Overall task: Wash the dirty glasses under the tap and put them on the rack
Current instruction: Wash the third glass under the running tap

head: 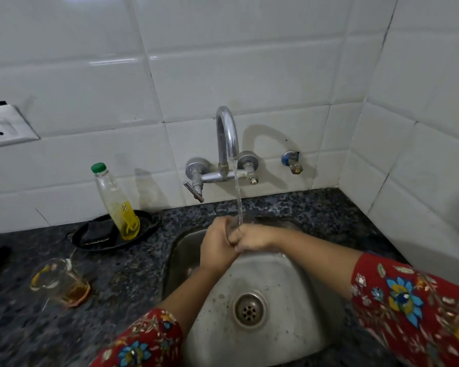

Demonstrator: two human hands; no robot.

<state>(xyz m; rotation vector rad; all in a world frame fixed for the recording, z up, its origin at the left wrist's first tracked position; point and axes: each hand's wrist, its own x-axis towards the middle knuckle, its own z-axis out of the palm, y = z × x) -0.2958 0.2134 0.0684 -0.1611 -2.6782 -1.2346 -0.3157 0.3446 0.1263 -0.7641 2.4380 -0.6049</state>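
Frame centre, above the steel sink: left hand and right hand, each grip closed around a small clear glass under the running chrome tap; glass axis and mouth direction indeterminable.

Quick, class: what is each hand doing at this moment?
Left hand: closed around the glass under the tap.
Right hand: closed on the same glass, rubbing it in the water.

The 2 hands hide most of the glass between them. The socket is cut off at the left edge.
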